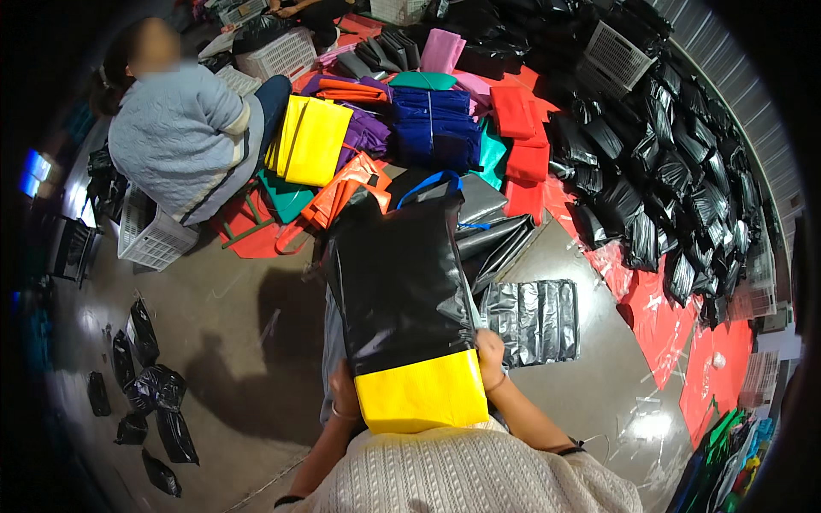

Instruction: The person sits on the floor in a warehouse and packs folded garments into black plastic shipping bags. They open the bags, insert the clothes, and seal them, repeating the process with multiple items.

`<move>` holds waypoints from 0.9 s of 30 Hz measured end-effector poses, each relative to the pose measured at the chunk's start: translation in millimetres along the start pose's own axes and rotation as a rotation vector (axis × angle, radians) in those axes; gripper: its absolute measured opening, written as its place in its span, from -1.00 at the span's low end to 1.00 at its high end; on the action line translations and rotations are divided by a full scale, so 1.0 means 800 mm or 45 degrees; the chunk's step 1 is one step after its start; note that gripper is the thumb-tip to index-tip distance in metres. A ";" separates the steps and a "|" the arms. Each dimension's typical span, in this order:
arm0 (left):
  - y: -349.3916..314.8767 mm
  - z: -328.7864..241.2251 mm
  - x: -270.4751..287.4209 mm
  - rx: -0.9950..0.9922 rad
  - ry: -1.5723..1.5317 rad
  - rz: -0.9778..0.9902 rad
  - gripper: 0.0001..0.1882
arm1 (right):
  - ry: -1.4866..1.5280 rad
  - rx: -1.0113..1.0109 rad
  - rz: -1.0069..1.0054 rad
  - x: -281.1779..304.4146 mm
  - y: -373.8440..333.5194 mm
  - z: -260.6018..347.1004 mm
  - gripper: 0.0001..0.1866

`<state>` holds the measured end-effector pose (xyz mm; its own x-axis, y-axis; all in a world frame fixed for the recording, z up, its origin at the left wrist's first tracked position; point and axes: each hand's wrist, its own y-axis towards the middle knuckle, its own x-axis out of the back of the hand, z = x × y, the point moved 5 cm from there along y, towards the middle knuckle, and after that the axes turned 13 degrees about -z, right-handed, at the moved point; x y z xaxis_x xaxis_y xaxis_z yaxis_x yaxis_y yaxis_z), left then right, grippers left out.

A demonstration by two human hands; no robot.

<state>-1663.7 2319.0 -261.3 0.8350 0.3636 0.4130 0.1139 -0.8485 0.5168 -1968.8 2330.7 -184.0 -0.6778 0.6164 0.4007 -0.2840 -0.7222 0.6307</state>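
Note:
On my lap lies a black plastic bag [398, 295], and a folded yellow sheet [423, 389] sticks out of its near end. My left hand [344, 392] is at the left side, where the bag and the yellow sheet meet; its fingers are mostly hidden behind them. My right hand [490, 359] is closed on the bag's right edge, near the yellow part. To the right, a flat stack of black plastic bags [532, 322] lies on the floor. Beyond my lap is a blue strap [430, 183] beside more black folded material [496, 244].
Folded yellow [315, 141], dark blue [434, 128] and red [517, 111] sheets are piled ahead. A person [184, 132] sits at the far left by a white crate [152, 227]. Filled black packets [658, 171] heap on the right; several black packets [160, 386] lie left.

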 end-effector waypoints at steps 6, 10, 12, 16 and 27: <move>0.014 0.023 -0.028 0.575 -0.218 0.196 -0.65 | 0.142 -0.302 0.004 -0.020 0.016 -0.006 -0.83; 0.152 -0.023 -0.024 0.241 -0.051 0.360 -0.62 | 0.404 -0.458 -0.020 -0.045 0.100 -0.008 -0.74; 0.214 -0.040 -0.022 0.872 -1.061 0.328 -0.59 | 0.456 -0.388 -0.003 -0.056 0.160 -0.005 -0.73; 0.370 -0.083 -0.018 0.038 -0.364 0.293 -0.61 | 0.478 -0.333 0.109 -0.106 0.288 -0.009 -0.67; 0.514 -0.048 -0.058 0.866 -0.128 0.803 -0.72 | 0.949 -1.081 0.652 -0.145 0.410 -0.010 -0.81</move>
<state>-1676.0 1968.3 -39.2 0.8890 -0.2489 0.3844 -0.1121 -0.9321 -0.3443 -1988.7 2019.9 -29.0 -0.9814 0.0754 -0.1766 -0.0337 -0.9730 -0.2285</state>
